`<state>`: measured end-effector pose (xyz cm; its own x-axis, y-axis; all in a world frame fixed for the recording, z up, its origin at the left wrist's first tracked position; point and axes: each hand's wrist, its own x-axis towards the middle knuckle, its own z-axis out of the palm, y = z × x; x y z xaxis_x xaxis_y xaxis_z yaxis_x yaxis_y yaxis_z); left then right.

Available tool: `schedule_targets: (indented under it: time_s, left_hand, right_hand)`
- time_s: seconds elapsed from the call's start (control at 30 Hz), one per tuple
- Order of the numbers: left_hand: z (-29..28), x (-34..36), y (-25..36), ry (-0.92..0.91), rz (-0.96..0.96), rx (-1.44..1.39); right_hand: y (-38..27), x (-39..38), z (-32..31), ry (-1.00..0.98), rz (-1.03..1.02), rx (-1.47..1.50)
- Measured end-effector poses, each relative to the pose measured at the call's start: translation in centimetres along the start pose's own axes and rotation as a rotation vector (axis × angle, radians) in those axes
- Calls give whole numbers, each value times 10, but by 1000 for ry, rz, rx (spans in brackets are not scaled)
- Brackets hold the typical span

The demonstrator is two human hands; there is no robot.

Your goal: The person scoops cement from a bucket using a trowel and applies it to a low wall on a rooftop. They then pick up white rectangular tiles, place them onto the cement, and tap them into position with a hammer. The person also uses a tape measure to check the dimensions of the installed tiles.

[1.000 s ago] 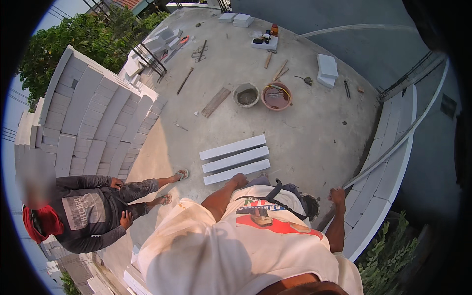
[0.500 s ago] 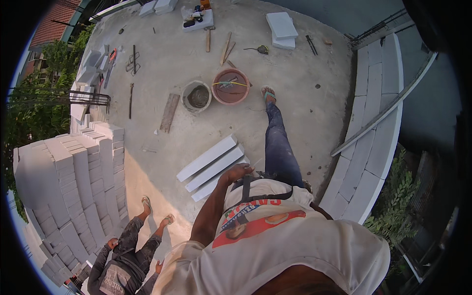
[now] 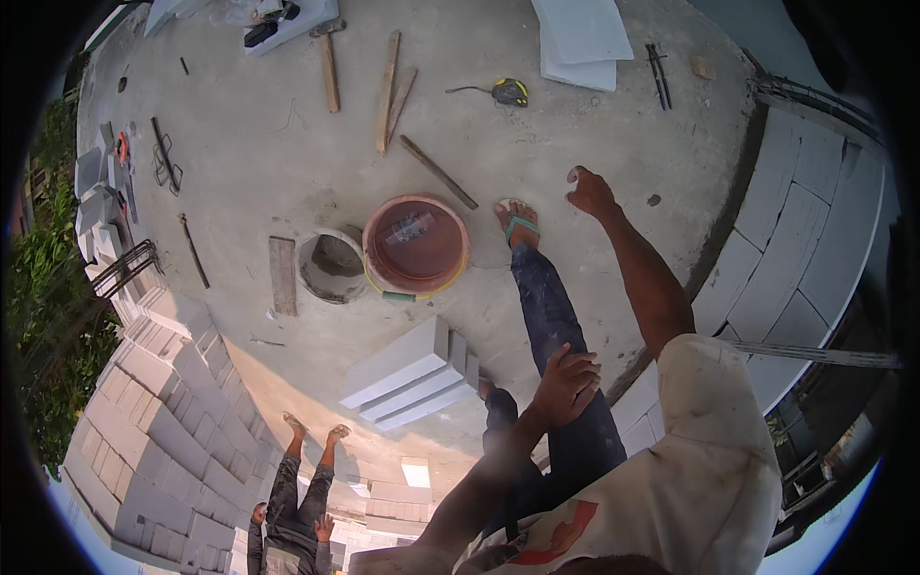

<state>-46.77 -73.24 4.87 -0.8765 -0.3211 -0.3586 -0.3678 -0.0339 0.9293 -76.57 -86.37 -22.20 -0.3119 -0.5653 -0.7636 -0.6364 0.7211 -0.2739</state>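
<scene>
My right hand (image 3: pixel 591 195) is raised at right of centre, fingers curled, above the bare concrete beside my sandalled foot (image 3: pixel 517 222); whether something small is in it is unclear. Over my trouser leg hangs my left hand (image 3: pixel 565 388), fingers loosely bent and apart, apparently holding nothing. A reddish bucket (image 3: pixel 418 264) of liquid with a yellow handle stands left of my foot, beside a grey bucket (image 3: pixel 312 284) of mortar. Below them lie three white blocks (image 3: pixel 391 369). A short dark bar (image 3: pixel 439 171), wooden sticks (image 3: pixel 388 81) and a tape measure (image 3: pixel 510 93) lie farther up.
A low block wall (image 3: pixel 781 244) and long bar (image 3: pixel 815 355) line the right. Stacked blocks (image 3: pixel 134 431) fill the lower left, near a co-worker (image 3: pixel 295 517) in dark clothes. Rebar (image 3: pixel 125 268), a hammer (image 3: pixel 330 72), loose slabs (image 3: pixel 585 43) and a board (image 3: pixel 283 273) lie around.
I have stepped and leaned forward toward the buckets, which now appear nearer. My right hand has swung forward into open space; my left hand has shifted rightward over my leg.
</scene>
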Motion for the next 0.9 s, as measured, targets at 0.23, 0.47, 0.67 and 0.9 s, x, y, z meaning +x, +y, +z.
schedule_targets:
  time_s: [0.23, 0.47, 0.67, 0.9]
  left_hand:
    - [-12, 37, -14, 176, -15, -160]
    - [-9, 60, -2, 351, -53, -265]
    - [13, 53, -2, 527, -58, -259]
    - [30, 8, 45, 835, -291, -339]
  right_hand:
    - [-144, 224, -39, 196, -154, -377]
    - [-91, 261, 31, 302, -214, -523]
    - [-53, 55, 23, -522, 203, -107]
    - [-58, -214, -38, -830, 338, 523]
